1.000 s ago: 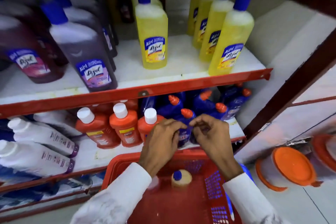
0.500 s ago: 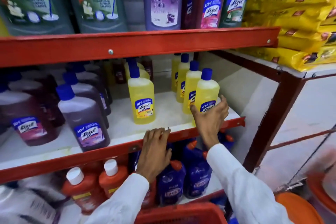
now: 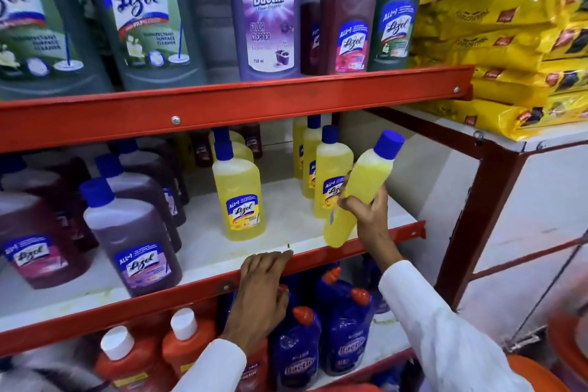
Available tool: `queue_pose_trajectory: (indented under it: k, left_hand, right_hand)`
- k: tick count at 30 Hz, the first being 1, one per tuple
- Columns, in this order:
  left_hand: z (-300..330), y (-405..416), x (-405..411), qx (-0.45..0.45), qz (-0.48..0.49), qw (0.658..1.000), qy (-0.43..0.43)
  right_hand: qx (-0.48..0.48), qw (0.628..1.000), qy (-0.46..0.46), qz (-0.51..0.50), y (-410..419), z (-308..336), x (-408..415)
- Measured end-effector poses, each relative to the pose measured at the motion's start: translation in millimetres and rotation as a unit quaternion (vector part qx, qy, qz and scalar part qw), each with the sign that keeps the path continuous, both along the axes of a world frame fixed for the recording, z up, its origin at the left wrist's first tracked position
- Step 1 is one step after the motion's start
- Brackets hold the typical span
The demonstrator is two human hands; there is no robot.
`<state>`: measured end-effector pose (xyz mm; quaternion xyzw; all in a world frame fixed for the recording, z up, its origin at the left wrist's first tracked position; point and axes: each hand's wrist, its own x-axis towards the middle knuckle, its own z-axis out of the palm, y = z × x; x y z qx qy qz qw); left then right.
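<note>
**Yellow bottle held over the shelf rail**

Head view: the right hand grips the yellow bottle round its lower half. The bottle is tilted, blue cap up and to the right, with its base over the red shelf rail near the rail's right end. The left hand holds nothing. Its fingers rest on the same rail, left of the bottle and apart from it.
</note>
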<state>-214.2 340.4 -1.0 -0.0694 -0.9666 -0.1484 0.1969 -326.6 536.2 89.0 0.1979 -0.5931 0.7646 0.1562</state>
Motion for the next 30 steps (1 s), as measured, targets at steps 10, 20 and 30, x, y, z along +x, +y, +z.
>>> queue_pose_trajectory:
  k: [10, 20, 30]
  left_hand:
    - [-3, -2, 0, 0.007, -0.016, 1.000, 0.003]
    - [-2, 1, 3, 0.010, -0.003, 1.000, 0.007]
    - [3, 3, 2, 0.023, 0.006, 1.000, -0.003]
  right_hand:
    - [-0.177, 0.876, -0.045, 0.446, 1, 37, 35]
    - [0.116, 0.975, 0.025, -0.190, -1, 26, 46]
    - [0.133, 0.949, -0.061, -0.279, -11, 10, 4]
